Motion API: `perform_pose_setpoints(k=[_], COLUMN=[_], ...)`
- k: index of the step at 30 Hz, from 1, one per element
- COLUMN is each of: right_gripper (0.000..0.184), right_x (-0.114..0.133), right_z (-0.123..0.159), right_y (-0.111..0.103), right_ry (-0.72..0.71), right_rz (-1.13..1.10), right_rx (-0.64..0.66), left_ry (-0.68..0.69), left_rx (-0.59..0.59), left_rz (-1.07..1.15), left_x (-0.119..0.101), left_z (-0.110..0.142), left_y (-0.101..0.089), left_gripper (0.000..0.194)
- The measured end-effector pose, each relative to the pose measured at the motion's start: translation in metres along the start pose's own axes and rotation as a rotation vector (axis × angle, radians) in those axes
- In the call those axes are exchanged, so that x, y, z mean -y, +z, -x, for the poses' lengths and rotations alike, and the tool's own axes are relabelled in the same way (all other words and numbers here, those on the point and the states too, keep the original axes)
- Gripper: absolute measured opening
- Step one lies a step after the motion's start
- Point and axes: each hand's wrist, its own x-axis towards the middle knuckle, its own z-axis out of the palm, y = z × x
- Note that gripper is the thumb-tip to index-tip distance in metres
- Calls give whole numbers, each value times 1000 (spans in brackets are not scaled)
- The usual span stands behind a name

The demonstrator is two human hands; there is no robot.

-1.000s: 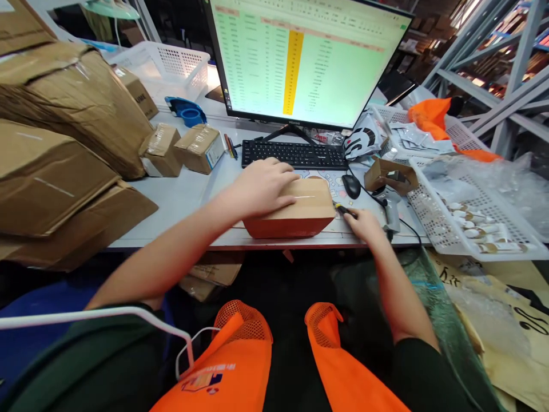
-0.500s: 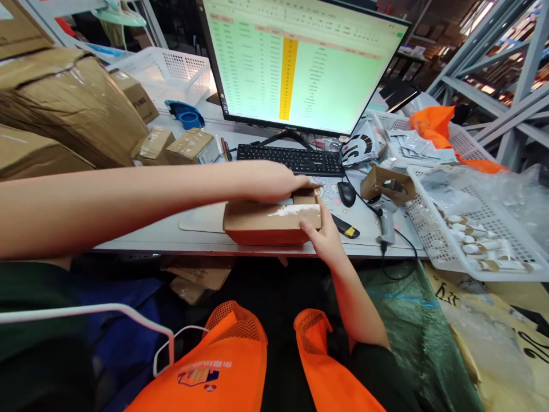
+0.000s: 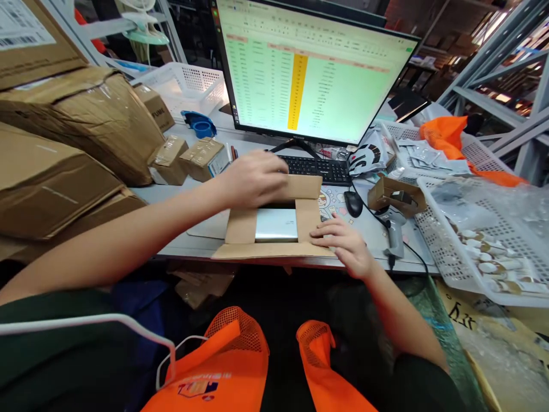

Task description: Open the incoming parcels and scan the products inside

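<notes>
A cardboard box (image 3: 242, 226) lies on the table's front edge in the head view, its flaps folded outward on the near and far sides. A pale silver-blue pack (image 3: 277, 223) shows through the gap between the side flaps. Over the far flap is my left hand (image 3: 257, 178), blurred by motion with its fingers bent; whether it grips the flap is unclear. My right hand (image 3: 345, 245) is open, fingers stretched out, with the tips on the box's right flap.
Behind the box stand a keyboard (image 3: 319, 170) and a monitor (image 3: 309, 80). A mouse (image 3: 353, 203) and a barcode scanner (image 3: 395, 232) lie to the right, beside a white basket (image 3: 446, 252) of small tubes. Cartons (image 3: 51, 177) are stacked at left.
The box now shows its top with flaps spread and the pack visible. My left hand has lifted and moved left, off the box top; my right hand has loosened from the box's side.
</notes>
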Motion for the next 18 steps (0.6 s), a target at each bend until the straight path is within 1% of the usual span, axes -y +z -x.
perform_pose_setpoints(k=[1, 2, 3, 4, 5, 6, 7, 8, 9, 10, 11, 12, 13, 14, 15, 16, 17, 18], right_gripper=[44, 43, 41, 39, 37, 35, 32, 30, 28, 27, 30, 36, 41, 45, 47, 48, 49, 54], right_x=[4, 7, 10, 12, 13, 14, 15, 14, 13, 11, 8, 3, -3, -9, -16, -24, -32, -39], right_z=[-15, -30, -44, -57, -67, -74, -77, -77, -73, -67, -58, -48, -37, -26, -16, -9, -5, -5], right_y=[-9, -15, -18, -17, -15, -12, -9, -6, -3, -1, 3, 7, 13, 22, 32, 44, 55, 66], right_ry=[25, 46, 61, 71, 78, 82, 84, 82, 81, 84, 98, 132, 184, 249, 321, 388, 437, 461], right_rz=[-47, -63, -51, -23, 4, 16, 9, -15, -52, -106, -184, -286, -406, -531, -646, -733, -780, -785], right_rx=[70, 136, 201, 264, 315, 351, 365, 352, 302, 209, 75, -86, -248, -382, -467, -498, -491, -468], left_ry=[94, 157, 187, 187, 165, 134, 104, 75, 43, 1, -55, -120, -187, -247, -297, -335, -367, -396], left_rx=[18, 48, 70, 69, 41, -17, -105, -216, -340, -449, -509, -500, -422, -295, -137, 34, 192, 339], left_rz=[43, 98, 151, 189, 212, 222, 222, 215, 202, 188, 174, 163, 156, 145, 130, 106, 77, 50], left_x=[-9, -17, -23, -28, -30, -31, -30, -28, -26, -23, -22, -21, -20, -20, -21, -22, -23, -23], left_z=[17, 34, 50, 65, 78, 89, 98, 107, 115, 122, 130, 137, 142, 145, 145, 141, 133, 121], left_y=[-6, -10, -11, -9, -6, -1, 3, 7, 8, 7, 4, -3, -12, -23, -34, -46, -56, -65], left_gripper=[32, 31, 31, 33, 36, 40, 44, 49, 52, 53, 52, 49, 44, 39, 34, 30, 28, 31])
